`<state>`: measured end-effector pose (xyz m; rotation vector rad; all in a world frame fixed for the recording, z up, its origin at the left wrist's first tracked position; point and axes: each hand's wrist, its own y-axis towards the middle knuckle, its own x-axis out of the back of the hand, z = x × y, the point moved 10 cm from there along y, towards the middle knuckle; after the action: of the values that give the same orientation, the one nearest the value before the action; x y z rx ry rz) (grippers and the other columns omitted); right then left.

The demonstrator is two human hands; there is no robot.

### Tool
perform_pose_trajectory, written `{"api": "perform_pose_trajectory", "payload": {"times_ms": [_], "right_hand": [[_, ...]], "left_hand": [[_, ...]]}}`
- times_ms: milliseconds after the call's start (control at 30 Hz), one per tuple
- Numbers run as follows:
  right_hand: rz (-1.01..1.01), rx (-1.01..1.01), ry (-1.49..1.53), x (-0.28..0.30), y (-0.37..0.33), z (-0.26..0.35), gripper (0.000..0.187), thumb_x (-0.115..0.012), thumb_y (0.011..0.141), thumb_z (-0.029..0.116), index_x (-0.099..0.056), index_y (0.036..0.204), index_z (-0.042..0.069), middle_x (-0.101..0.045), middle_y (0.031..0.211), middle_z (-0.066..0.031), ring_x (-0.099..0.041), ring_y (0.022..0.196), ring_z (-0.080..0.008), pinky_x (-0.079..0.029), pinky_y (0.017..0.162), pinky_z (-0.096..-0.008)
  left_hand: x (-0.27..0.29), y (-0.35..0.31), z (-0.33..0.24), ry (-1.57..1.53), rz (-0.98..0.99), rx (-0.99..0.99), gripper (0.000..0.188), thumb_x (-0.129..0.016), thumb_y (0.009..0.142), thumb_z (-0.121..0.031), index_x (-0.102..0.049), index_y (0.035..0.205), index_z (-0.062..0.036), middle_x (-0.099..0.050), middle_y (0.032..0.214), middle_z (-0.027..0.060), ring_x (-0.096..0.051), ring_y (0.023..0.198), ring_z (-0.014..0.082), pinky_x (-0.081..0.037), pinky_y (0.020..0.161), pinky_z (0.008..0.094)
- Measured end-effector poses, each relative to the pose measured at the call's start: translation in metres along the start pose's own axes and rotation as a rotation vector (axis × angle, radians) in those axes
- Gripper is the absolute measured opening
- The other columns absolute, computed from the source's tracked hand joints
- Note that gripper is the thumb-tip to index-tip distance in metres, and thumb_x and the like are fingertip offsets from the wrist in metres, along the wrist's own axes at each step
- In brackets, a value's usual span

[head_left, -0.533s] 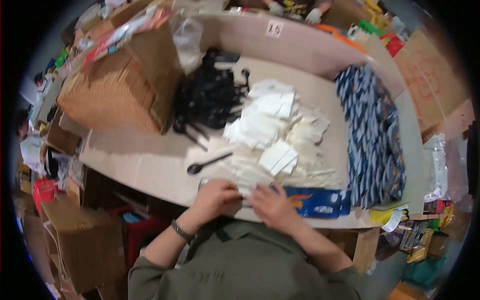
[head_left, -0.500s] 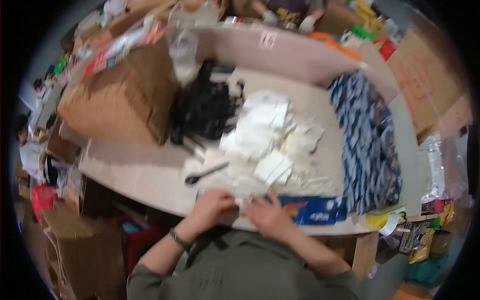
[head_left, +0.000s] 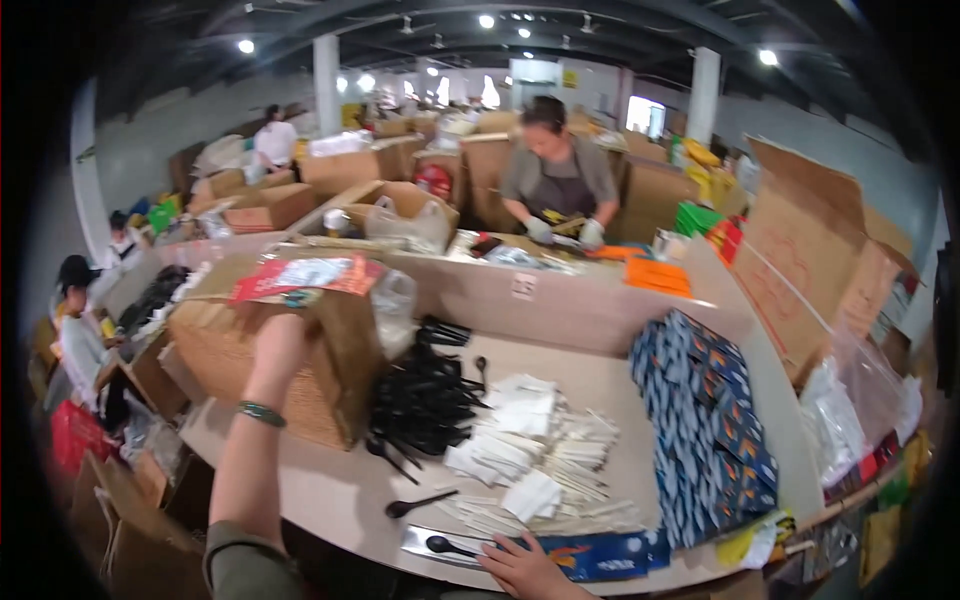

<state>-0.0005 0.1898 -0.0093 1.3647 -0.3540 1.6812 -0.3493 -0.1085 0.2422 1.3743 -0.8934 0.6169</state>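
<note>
My left hand [head_left: 281, 338] is stretched out over the big brown cardboard box [head_left: 235, 365], by a red and white plastic packet [head_left: 305, 275] on its top. Its fingers are blurred and partly hidden. At the table's front edge my right hand [head_left: 525, 568] lies with its fingers spread, beside a long blue packet [head_left: 605, 556]. A black plastic spoon [head_left: 448, 546] lies on a pale strip left of those fingers. Just beyond is another black spoon [head_left: 405, 506]. Farther back are a heap of black spoons [head_left: 430, 395] and white napkins [head_left: 520, 410] among thin pale sticks [head_left: 580, 460].
Stacked blue patterned packets [head_left: 700, 430] line the table's right side. A raised partition [head_left: 560, 295] closes off the back, and beyond it a gloved person [head_left: 560, 180] works. An open carton [head_left: 800, 240] stands at right; a clear plastic bag [head_left: 395, 310] sits beside the brown box.
My left hand has left the front edge and reached up and left to the box. The right hand stays near the blue packet, fingers now spread. My view has tilted up.
</note>
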Motion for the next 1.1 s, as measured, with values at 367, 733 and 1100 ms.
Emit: {"api": "perform_pose_trajectory", "payload": {"times_ms": [367, 733, 1100], "right_hand": [[-0.008, -0.025, -0.010, 0.008, -0.007, 0.008, 0.039, -0.068, 0.085, 0.018, -0.064, 0.124, 0.015, -0.057, 0.138, -0.0125, -0.051, 0.133, -0.0295, -0.039, 0.105, -0.0598], [-0.049, -0.132, 0.143, 0.030, 0.011, -0.010, 0.042, -0.072, 0.083, 0.013, -0.067, 0.124, 0.018, -0.044, 0.144, -0.0295, -0.044, 0.134, -0.0453, -0.035, 0.112, -0.0557], [-0.091, -0.151, 0.143, 0.021, 0.017, 0.011, 0.050, -0.077, 0.080, 0.018, -0.061, 0.127, 0.011, -0.048, 0.140, -0.0285, -0.048, 0.129, -0.0452, -0.039, 0.106, -0.0533]], "left_hand": [[0.066, -0.088, 0.001, -0.200, -0.203, 0.151, 0.022, -0.047, 0.092, -0.004, -0.062, 0.109, -0.0048, -0.064, 0.104, 0.0198, -0.062, 0.100, 0.0406, -0.049, 0.086, 0.0484], [-0.072, -0.310, -0.088, -0.898, 0.890, 0.050, 0.005, -0.062, 0.094, 0.001, -0.066, 0.098, 0.0013, -0.060, 0.085, 0.0029, -0.056, 0.082, 0.0110, -0.046, 0.076, 0.0243], [-0.087, -0.323, -0.175, -0.845, 0.828, -0.001, 0.032, -0.082, 0.080, -0.020, -0.064, 0.095, 0.0008, -0.062, 0.091, 0.0157, -0.066, 0.081, 0.0302, -0.054, 0.072, 0.0375]]}}
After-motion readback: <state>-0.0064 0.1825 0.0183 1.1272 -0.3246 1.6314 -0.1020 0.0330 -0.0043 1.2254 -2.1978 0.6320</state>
